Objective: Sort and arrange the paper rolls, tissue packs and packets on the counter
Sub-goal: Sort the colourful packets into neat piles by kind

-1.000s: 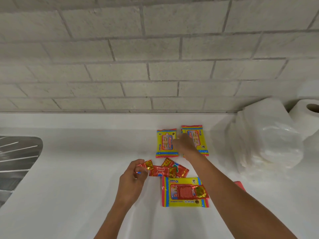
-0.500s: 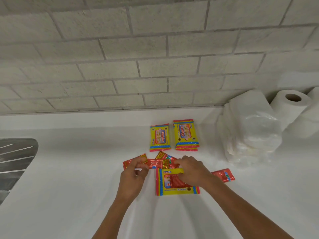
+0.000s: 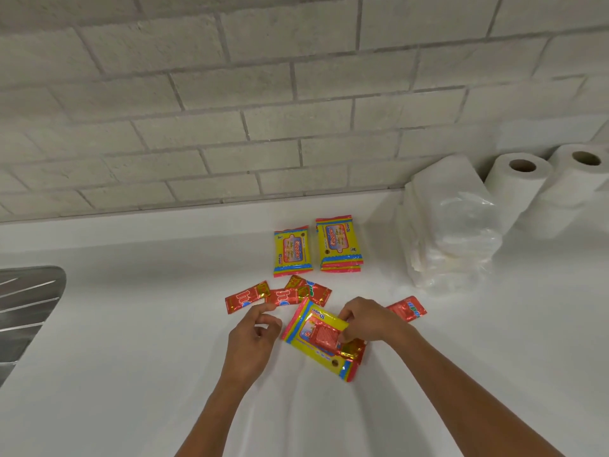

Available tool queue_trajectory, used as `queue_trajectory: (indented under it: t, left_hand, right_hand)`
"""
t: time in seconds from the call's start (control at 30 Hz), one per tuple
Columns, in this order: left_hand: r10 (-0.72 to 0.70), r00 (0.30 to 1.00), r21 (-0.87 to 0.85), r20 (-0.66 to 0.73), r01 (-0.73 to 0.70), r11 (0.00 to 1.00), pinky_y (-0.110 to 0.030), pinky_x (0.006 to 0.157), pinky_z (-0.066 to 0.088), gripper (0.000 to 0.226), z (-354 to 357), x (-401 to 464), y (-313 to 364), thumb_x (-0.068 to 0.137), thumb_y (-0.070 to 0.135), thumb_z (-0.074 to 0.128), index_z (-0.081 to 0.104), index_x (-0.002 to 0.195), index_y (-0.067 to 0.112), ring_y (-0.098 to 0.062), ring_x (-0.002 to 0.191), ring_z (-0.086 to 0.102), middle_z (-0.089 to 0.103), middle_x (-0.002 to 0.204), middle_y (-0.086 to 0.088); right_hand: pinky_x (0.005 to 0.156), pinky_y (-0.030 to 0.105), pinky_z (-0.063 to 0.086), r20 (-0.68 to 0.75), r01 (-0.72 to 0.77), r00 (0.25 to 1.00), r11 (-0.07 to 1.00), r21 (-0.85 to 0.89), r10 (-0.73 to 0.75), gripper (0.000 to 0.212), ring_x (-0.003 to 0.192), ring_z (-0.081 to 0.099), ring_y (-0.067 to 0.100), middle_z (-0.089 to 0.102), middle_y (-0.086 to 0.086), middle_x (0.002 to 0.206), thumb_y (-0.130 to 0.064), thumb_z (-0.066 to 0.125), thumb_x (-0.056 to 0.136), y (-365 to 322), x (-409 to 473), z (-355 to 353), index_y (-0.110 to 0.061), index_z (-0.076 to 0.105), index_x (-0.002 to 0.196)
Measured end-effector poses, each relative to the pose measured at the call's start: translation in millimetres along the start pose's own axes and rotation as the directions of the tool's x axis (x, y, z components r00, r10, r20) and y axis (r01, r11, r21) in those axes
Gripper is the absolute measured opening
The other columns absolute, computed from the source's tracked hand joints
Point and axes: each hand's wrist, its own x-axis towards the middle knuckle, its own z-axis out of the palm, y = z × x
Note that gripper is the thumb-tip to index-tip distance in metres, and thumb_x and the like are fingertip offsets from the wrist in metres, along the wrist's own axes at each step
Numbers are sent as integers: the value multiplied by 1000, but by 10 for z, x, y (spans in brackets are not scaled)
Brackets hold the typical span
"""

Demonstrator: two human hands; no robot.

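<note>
My right hand grips a yellow wipes pack by its far edge, tilted off the white counter. A red sachet lies on top of the pack under my thumb. Just left of it, my left hand hovers with loosely curled fingers and holds nothing. Three red sachets lie beyond my left hand, and another sachet lies right of my right hand. Further back sit a single yellow pack and a stack of yellow packs.
White tissue packs in clear plastic are stacked at the back right, with two paper rolls behind them against the brick wall. A steel sink drainer is set into the counter at the left edge.
My right hand came back from the far stack, took the near yellow pack and tilted it up. My left hand let go of the red sachet, which now lies on the counter.
</note>
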Motion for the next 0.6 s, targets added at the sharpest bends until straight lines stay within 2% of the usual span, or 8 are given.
queue_trajectory:
  t: [0.13, 0.3, 0.4, 0.5, 0.6]
  left_hand:
    - [12, 1000, -10, 13, -12, 1000, -19, 67, 48, 24, 34, -78, -8, 96, 17, 62, 63, 117, 29, -11, 86, 67, 68, 94, 12]
    - [5, 1000, -24, -2, -5, 1000, -21, 67, 52, 23, -1, -116, -40, 96, 21, 63, 60, 117, 31, -13, 92, 65, 67, 105, 6]
    - [25, 999, -46, -45, -27, 999, -31, 76, 57, 24, -22, -139, -51, 95, 21, 65, 61, 117, 28, -17, 98, 65, 68, 106, 5]
    - [50, 993, -63, -106, -57, 996, -26, 73, 53, 27, -20, -177, -23, 94, 22, 66, 62, 119, 27, -12, 95, 64, 66, 108, 8]
    - [38, 993, -132, -115, -53, 990, -33, 79, 56, 30, 38, -219, -2, 94, 28, 65, 60, 123, 31, -14, 97, 65, 65, 111, 10]
  right_hand:
    - [84, 34, 56, 81, -8, 997, 955, 296, -17, 41, 101, 68, 18, 71, 1, 108, -26, 86, 73, 92, -123, 21, -17, 69, 109]
    - [78, 33, 58, 68, -13, 997, 865, 502, -24, 32, 94, 72, 18, 75, 4, 104, -24, 87, 73, 82, -248, 35, -18, 70, 99]
    - [74, 30, 59, -17, 20, 1000, 816, 578, -12, 28, 90, 73, 17, 75, 6, 101, -20, 86, 74, 57, -298, 21, -14, 69, 95]
    - [63, 23, 55, -134, 89, 991, 761, 642, -3, 29, 84, 74, 14, 76, 3, 91, -18, 86, 74, 23, -353, -10, -11, 70, 96]
    - [51, 16, 47, -233, 170, 972, 633, 755, 17, 23, 68, 70, 6, 73, -1, 80, -16, 84, 76, -42, -408, -15, -12, 69, 92]
